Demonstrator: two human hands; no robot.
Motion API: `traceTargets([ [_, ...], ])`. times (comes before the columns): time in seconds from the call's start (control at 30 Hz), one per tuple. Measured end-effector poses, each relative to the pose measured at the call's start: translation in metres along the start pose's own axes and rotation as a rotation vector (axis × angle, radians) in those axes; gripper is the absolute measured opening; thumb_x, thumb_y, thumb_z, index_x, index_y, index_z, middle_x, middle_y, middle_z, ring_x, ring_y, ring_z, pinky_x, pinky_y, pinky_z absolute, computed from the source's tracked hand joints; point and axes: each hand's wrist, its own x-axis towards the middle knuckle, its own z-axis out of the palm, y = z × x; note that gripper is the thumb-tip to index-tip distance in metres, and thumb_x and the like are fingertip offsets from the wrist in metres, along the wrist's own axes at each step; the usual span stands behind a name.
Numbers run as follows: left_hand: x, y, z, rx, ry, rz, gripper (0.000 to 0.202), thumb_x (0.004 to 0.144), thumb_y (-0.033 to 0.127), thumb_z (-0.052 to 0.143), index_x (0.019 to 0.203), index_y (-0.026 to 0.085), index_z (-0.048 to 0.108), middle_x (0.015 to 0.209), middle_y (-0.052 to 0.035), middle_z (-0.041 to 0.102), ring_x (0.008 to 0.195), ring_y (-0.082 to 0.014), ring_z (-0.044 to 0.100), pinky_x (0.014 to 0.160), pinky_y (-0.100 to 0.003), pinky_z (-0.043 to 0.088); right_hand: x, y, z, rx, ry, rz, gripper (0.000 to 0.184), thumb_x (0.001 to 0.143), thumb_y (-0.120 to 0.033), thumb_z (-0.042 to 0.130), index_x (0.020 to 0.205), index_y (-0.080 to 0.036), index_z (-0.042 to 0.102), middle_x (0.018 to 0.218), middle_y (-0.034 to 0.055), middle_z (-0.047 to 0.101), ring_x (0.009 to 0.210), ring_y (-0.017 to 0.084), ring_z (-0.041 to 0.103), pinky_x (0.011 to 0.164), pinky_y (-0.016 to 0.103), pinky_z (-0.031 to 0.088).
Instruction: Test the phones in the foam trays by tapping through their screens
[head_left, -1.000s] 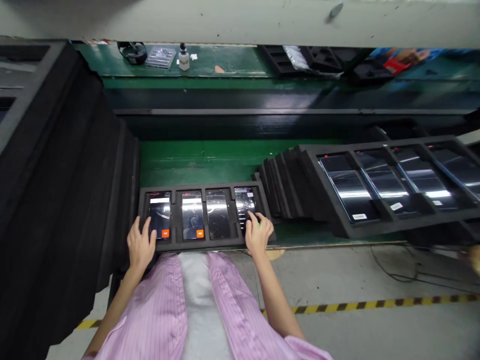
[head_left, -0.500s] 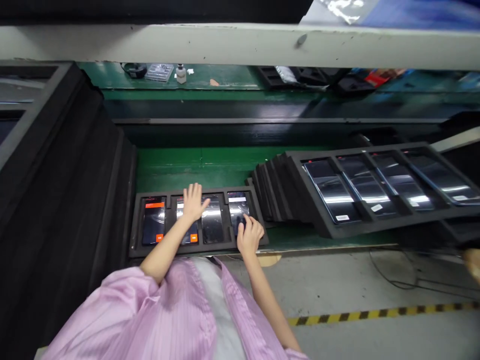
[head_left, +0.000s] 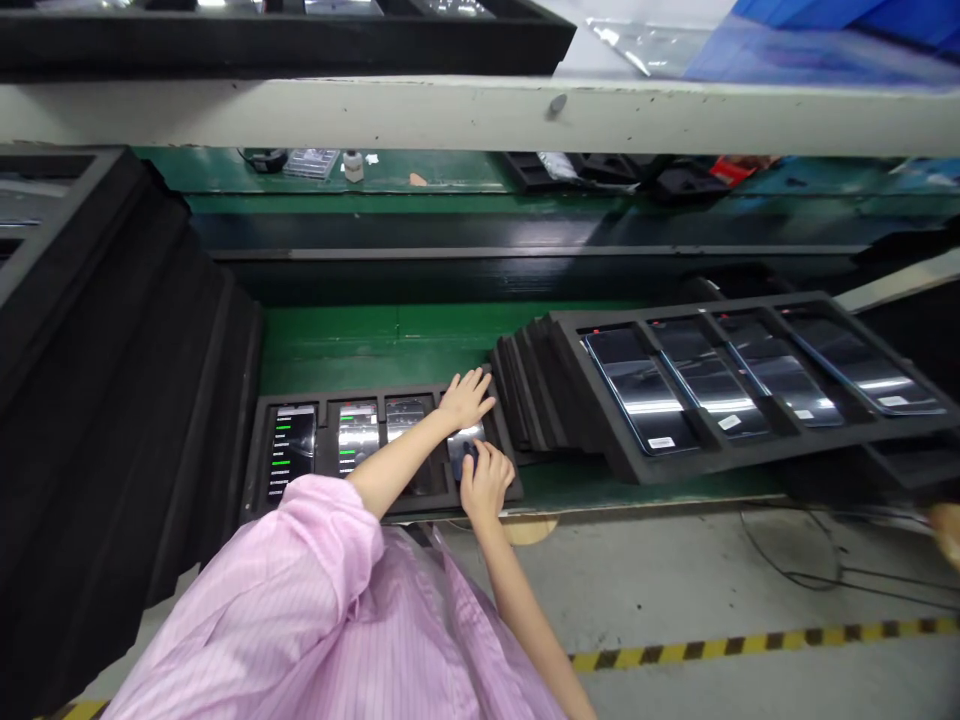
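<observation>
A black foam tray [head_left: 259, 455] on the green bench holds a row of phones with lit screens. My left hand [head_left: 465, 398] reaches across the tray, fingers spread flat over the top of the rightmost phone [head_left: 464, 440]. My right hand [head_left: 486, 478] rests on the lower part of that same phone, fingers curled down on its screen. The leftmost phone [head_left: 289, 452] shows green lines on a dark screen; the phone beside it [head_left: 357, 437] glares white.
A second foam tray [head_left: 750, 440] with several dark phones lies tilted on a fan of empty trays to the right. A tall stack of black foam trays [head_left: 112, 400] stands at the left. A shelf edge [head_left: 480, 115] runs overhead. Cables lie on the floor at right.
My left hand has moved right across the tray, from the leftmost phone to the rightmost. The leftmost screens have changed from orange buttons to green lines. The view has tilted upward.
</observation>
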Motion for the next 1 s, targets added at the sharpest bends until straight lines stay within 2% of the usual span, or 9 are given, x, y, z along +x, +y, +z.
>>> traceTargets([
  [0.03,-0.015,-0.009,-0.006,-0.011,0.032,0.0,0.055,0.093,0.039,0.024,0.14,0.012,0.026,0.149,-0.0113,0.023,0.137,-0.0207,0.019,0.111,-0.04,0.018,0.0,0.0,0.0,0.008,0.002,0.004,0.042,0.092,-0.036,0.025,0.109,-0.014,0.056,0.104,0.0132,0.056,0.098,0.022,0.045,0.091,0.041,0.029],
  [0.1,-0.055,-0.033,-0.016,-0.075,0.213,-0.043,0.051,0.093,0.038,0.023,0.138,0.015,0.031,0.147,-0.0119,0.028,0.136,-0.0219,0.022,0.11,-0.044,0.02,-0.001,0.001,0.0,0.024,0.007,0.01,0.042,0.092,-0.037,0.025,0.108,-0.014,0.057,0.104,0.0128,0.056,0.098,0.022,0.044,0.091,0.04,0.029],
  [0.2,-0.136,-0.079,-0.023,-0.09,0.477,-0.207,0.047,0.092,0.037,0.025,0.13,0.015,0.042,0.14,-0.0138,0.038,0.132,-0.025,0.031,0.107,-0.046,0.027,-0.001,0.002,0.0,0.03,0.003,0.028,0.043,0.092,-0.037,0.024,0.106,-0.015,0.058,0.103,0.0125,0.055,0.098,0.023,0.044,0.091,0.04,0.03],
  [0.27,-0.192,-0.112,-0.021,-0.049,0.592,-0.313,0.044,0.091,0.036,0.028,0.125,0.014,0.047,0.136,-0.015,0.042,0.128,-0.0265,0.035,0.105,-0.047,0.031,0.0,0.003,0.0,0.02,-0.003,0.048,0.044,0.092,-0.038,0.024,0.106,-0.015,0.059,0.103,0.0128,0.055,0.098,0.023,0.044,0.09,0.04,0.03],
  [0.37,-0.26,-0.151,-0.013,0.016,0.668,-0.48,0.043,0.091,0.035,0.03,0.122,0.014,0.05,0.132,-0.017,0.043,0.126,-0.0289,0.038,0.102,-0.051,0.034,0.001,0.004,-0.001,0.009,-0.017,0.056,0.044,0.092,-0.038,0.025,0.107,-0.015,0.059,0.102,0.0132,0.055,0.098,0.023,0.043,0.089,0.041,0.03],
  [0.43,-0.29,-0.166,-0.005,0.021,0.65,-0.546,0.042,0.09,0.034,0.031,0.123,0.014,0.049,0.132,-0.0174,0.042,0.125,-0.0293,0.039,0.101,-0.051,0.036,0.001,0.002,-0.001,0.012,-0.026,0.039,0.043,0.091,-0.037,0.026,0.108,-0.015,0.059,0.102,0.0131,0.055,0.098,0.023,0.043,0.091,0.042,0.028],
  [0.57,-0.316,-0.169,0.012,-0.008,0.595,-0.612,0.041,0.09,0.032,0.033,0.124,0.015,0.049,0.133,-0.0173,0.04,0.124,-0.0285,0.04,0.1,-0.05,0.038,-0.007,-0.02,0.003,0.057,-0.066,-0.05,0.04,0.091,-0.035,0.027,0.106,-0.016,0.059,0.1,0.0119,0.056,0.098,0.023,0.044,0.093,0.044,0.026],
  [0.83,-0.318,-0.165,0.014,-0.026,0.567,-0.655,0.038,0.09,0.028,0.034,0.122,0.017,0.051,0.138,-0.0145,0.037,0.124,-0.0264,0.04,0.101,-0.048,0.038,-0.028,-0.102,0.019,0.168,-0.278,-0.361,0.035,0.091,-0.029,0.03,0.106,-0.018,0.06,0.1,0.0093,0.057,0.099,0.019,0.048,0.099,0.043,0.025],
  [1.0,-0.325,-0.164,0.013,-0.028,0.539,-0.632,0.036,0.09,0.025,0.035,0.118,0.019,0.055,0.14,-0.0125,0.034,0.125,-0.0255,0.04,0.102,-0.045,0.038,-0.025,-0.113,0.025,0.132,-0.325,-0.379,0.035,0.092,-0.029,0.03,0.106,-0.018,0.06,0.102,0.0097,0.058,0.099,0.02,0.048,0.099,0.045,0.024],
])
